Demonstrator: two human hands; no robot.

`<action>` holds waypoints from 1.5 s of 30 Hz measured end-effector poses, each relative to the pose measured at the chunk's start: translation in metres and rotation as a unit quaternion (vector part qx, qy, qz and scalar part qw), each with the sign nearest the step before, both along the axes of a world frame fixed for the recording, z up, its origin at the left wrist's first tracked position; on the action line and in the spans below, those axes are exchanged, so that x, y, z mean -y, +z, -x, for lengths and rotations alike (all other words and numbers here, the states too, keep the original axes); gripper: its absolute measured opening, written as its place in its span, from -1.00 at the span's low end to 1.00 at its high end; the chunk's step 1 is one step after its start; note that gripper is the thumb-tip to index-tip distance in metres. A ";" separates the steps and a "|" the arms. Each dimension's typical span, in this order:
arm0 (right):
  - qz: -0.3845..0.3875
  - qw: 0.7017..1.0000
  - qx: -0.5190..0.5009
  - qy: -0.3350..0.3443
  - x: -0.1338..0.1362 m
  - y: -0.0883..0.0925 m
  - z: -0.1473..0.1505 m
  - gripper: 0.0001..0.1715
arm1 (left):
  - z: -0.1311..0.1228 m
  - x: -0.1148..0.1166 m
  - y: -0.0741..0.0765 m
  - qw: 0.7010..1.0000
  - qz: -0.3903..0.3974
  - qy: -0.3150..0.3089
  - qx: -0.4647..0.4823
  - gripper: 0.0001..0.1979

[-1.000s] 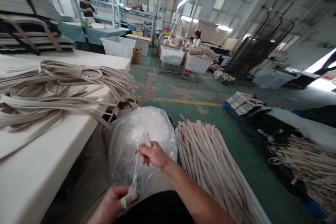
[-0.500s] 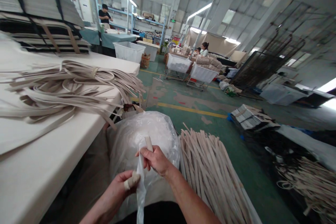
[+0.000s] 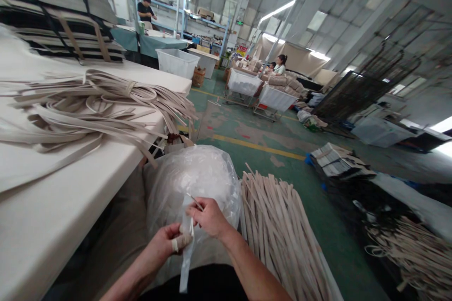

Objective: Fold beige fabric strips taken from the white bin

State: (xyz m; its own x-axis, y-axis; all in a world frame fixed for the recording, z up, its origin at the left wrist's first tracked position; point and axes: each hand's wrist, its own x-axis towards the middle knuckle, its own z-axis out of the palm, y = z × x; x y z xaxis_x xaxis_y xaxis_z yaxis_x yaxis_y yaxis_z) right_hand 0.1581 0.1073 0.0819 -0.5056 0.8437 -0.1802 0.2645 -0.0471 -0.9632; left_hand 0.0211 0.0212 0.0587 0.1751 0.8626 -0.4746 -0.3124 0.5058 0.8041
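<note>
Beige-wrapped on one digit, pinching a white film strip [image 3: 184, 270] partway along its length with the left hand [image 3: 172, 239]. Clamping it between thumb and fingers, hiding part of it behind that wrapped digit, and letting its lower end hang in front of the dark clothing [image 3: 208, 283]. With the right hand [image 3: 209, 216], closing thumb and fingers on a narrow pale piece [image 3: 195, 202]. Seeing this nearly edge-on, with just a short length projecting, and losing the remainder inside the grasp. Bringing the right fingertips up to the strip's upper end, but not being able to tell touching from mere overlapping there. Holding both hands close together before a swollen clear bag [image 3: 208, 169], not making out its whitish contents through the glare, and covering its near side with hands and wrists. On the left, cutting off a cream table [image 3: 88, 225] at the view's edge, with tangled straps [image 3: 99, 117] spilling over its corner. Behind these, cropping a bound stack [image 3: 63, 23]. Right of the bag, showing long beige strips [image 3: 278, 216], burying most of their pale container [image 3: 328, 273]. Farther off, half hiding a seated-looking person [image 3: 279, 68] behind heaped goods [image 3: 289, 83].
</note>
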 end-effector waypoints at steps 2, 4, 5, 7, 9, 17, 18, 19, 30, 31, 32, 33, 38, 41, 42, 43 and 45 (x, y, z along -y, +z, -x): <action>-0.013 1.000 0.006 -0.001 -0.003 0.000 0.001 -0.84 | -0.004 0.006 -0.002 1.000 0.009 -0.023 0.012 -0.52; -0.019 1.000 0.012 -0.011 -0.006 -0.001 0.002 -0.84 | -0.006 0.010 -0.004 0.999 0.019 -0.041 0.014 -0.52; -0.020 1.000 0.014 -0.014 -0.008 -0.001 0.002 -0.83 | -0.007 0.012 -0.005 0.999 0.023 -0.046 0.012 -0.53; -0.023 0.999 0.017 -0.014 -0.011 -0.001 0.002 -0.81 | -0.007 0.014 -0.006 0.998 0.025 -0.057 0.008 -0.55; -0.027 0.999 0.018 -0.011 -0.013 -0.001 0.000 -0.79 | -0.005 0.015 -0.006 0.998 0.019 -0.067 0.002 -0.59; -0.022 1.000 0.016 -0.012 -0.012 -0.002 0.001 -0.78 | -0.003 0.017 -0.014 0.990 0.013 -0.138 0.010 -0.60; -0.023 1.000 0.016 -0.010 -0.012 -0.004 0.002 -0.78 | -0.004 0.017 -0.015 0.989 0.004 -0.149 0.006 -0.57; -0.022 1.000 0.015 -0.010 -0.012 -0.006 0.002 -0.77 | -0.004 0.017 -0.016 0.988 -0.001 -0.152 -0.001 -0.55; 0.196 0.980 0.011 0.038 0.030 -0.015 -0.030 -0.49 | 0.017 -0.012 -0.012 0.974 0.073 0.185 0.111 -0.57; 0.230 0.971 0.008 0.069 0.039 -0.014 -0.030 -0.48 | 0.016 -0.014 -0.013 0.967 0.082 0.206 0.123 -0.57; 0.257 0.962 0.004 0.097 0.046 -0.013 -0.028 -0.47 | 0.014 -0.015 -0.013 0.963 0.087 0.220 0.131 -0.57; 0.274 0.954 0.000 0.117 0.053 -0.013 -0.024 -0.47 | 0.012 -0.016 -0.013 0.960 0.089 0.229 0.135 -0.57; 0.292 0.948 -0.018 0.127 0.062 -0.018 -0.009 -0.49 | 0.007 -0.014 -0.010 0.963 0.066 0.226 0.132 -0.57; 0.295 0.948 -0.028 0.118 0.062 -0.025 -0.008 -0.45 | 0.009 -0.014 -0.006 0.959 0.062 0.239 0.139 -0.54; 0.295 0.948 -0.033 0.116 0.062 -0.027 -0.008 -0.44 | 0.010 -0.014 -0.005 0.957 0.063 0.247 0.142 -0.52; 0.295 0.948 -0.037 0.112 0.063 -0.027 -0.009 -0.42 | 0.011 -0.014 -0.004 0.954 0.064 0.254 0.144 -0.51; 0.293 0.950 -0.041 0.097 0.063 -0.027 -0.009 -0.41 | 0.011 -0.014 -0.003 0.953 0.064 0.259 0.144 -0.50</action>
State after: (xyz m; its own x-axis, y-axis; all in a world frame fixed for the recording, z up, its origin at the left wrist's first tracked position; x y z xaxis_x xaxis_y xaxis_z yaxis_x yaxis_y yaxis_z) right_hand 0.1673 0.0439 0.0547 -0.6747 0.4999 -0.5430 0.2478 -0.5395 -0.8047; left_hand 0.0105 0.0357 0.0556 -0.1194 0.8068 -0.5786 -0.7450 0.3124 0.5894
